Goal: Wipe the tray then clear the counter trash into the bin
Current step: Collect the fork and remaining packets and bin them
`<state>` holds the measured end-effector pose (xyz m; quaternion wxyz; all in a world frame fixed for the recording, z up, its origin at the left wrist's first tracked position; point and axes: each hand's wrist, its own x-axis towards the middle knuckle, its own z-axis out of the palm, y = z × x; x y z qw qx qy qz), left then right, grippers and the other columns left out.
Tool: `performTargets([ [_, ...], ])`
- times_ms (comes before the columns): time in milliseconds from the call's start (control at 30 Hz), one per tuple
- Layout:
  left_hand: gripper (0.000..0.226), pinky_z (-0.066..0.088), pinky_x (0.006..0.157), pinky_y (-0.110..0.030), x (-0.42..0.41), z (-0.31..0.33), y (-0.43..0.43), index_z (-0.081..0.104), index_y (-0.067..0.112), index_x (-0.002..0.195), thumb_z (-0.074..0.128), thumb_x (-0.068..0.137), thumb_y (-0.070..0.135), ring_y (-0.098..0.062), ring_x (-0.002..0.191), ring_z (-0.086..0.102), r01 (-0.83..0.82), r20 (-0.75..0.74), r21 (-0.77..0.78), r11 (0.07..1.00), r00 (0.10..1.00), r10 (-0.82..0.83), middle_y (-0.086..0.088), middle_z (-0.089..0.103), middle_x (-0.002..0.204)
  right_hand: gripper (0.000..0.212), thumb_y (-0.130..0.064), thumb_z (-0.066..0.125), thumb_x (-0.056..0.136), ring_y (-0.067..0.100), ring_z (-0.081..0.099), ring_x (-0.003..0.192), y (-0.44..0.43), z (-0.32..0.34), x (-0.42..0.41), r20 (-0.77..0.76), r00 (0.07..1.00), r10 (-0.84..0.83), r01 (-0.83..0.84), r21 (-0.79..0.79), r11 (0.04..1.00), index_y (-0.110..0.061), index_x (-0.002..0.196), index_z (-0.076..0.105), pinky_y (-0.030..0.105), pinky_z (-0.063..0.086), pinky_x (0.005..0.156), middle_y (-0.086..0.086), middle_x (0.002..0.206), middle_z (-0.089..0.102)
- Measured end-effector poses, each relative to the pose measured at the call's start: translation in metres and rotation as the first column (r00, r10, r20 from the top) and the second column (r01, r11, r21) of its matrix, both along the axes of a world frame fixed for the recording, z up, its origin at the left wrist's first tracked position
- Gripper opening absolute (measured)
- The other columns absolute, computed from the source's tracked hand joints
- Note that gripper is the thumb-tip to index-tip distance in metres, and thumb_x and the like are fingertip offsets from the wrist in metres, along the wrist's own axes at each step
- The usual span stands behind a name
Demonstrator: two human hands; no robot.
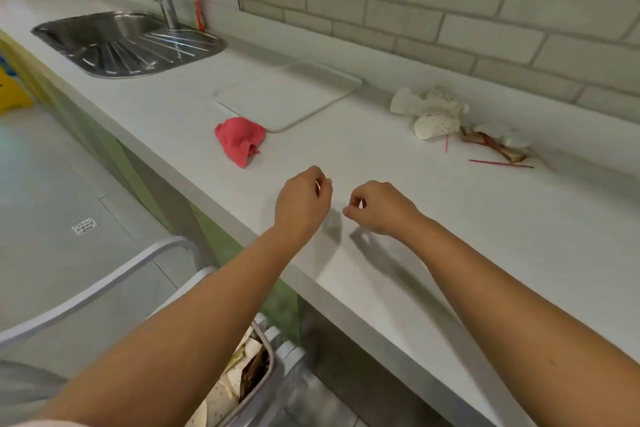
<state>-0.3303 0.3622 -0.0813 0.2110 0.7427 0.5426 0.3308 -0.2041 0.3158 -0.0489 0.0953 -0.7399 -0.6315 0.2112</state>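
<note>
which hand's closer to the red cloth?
Left. The left hand hovers just in front of the red cloth, slightly to its right; the right hand is farther right.

White counter (398,218) carried tray (289,94), pink cloth (239,139) (crumpled), paper trash (431,111), red sticks (500,163).

White rectangular plastic tray (291,94) lies flat mid-counter on the long white countertop (433,218), with the stainless steel sink (117,42) and its chrome tap (166,0) well to its left, a crumpled pink cloth (239,139) touching its near corner, toward the counter's front edge. Right of the tray, near the grey brick wall (450,10): a heap of crumpled white paper wrappers (433,111), then thin red sticks (500,163) and more scraps farther right. Below the counter's front edge, on the floor, an open grey plastic bin (256,381) with paper waste in it; left hand (304,201) and right hand (381,208) side by side above the near countertop, apart from everything
</note>
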Motion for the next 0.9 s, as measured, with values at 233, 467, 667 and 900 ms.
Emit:
performTargets([
  [233,0.02,0.044,0.067,-0.03,0.088,0.004,0.009,0.06,0.008,0.097,0.043,0.093,0.019,-0.022,0.082,0.058,0.177,-0.108,-0.023,0.984,0.978,-0.179,-0.007,0.06,0.097,0.017,-0.021,0.052,0.092,0.02,0.059,0.091,0.004,-0.01,0.108,0.047,0.978,-0.201,0.2,0.026,0.979,-0.011,0.098,0.065,0.028,0.045,0.072,0.002,0.101,0.062],
  [467,0.023,0.046,0.073,-0.029,0.161,-0.002,0.025,0.061,0.007,0.1,0.042,0.094,0.017,-0.024,0.091,0.058,0.252,-0.235,-0.067,0.965,0.936,-0.261,-0.009,0.057,0.103,0.05,-0.007,0.049,0.091,0.026,0.035,0.13,0.012,-0.034,0.23,0.198,0.9,-0.389,0.398,-0.004,0.918,-0.015,0.139,0.039,0.037,0.041,0.099,0.006,0.143,0.03],
  [667,0.024,0.048,0.08,-0.031,0.222,-0.009,0.039,0.062,0.005,0.104,0.041,0.095,0.013,-0.025,0.096,0.057,0.306,-0.294,-0.112,0.946,0.899,-0.325,-0.011,0.056,0.108,0.07,0.005,0.044,0.087,0.029,0.031,0.134,0.023,-0.047,0.285,0.203,0.896,-0.394,0.393,0.047,0.918,-0.017,0.148,0.019,0.04,0.039,0.103,0.005,0.155,0.014],
  [900,0.026,0.046,0.086,-0.029,0.285,-0.01,0.073,0.061,0.003,0.111,0.041,0.094,0.007,-0.026,0.101,0.056,0.3,-0.335,-0.115,0.947,0.886,-0.321,-0.013,0.052,0.116,0.042,0.01,0.039,0.088,0.027,0.043,0.124,0.05,-0.057,0.308,0.271,0.897,-0.35,0.321,0.145,0.936,-0.004,0.125,0.052,0.034,0.041,0.096,0.014,0.136,0.043],
])
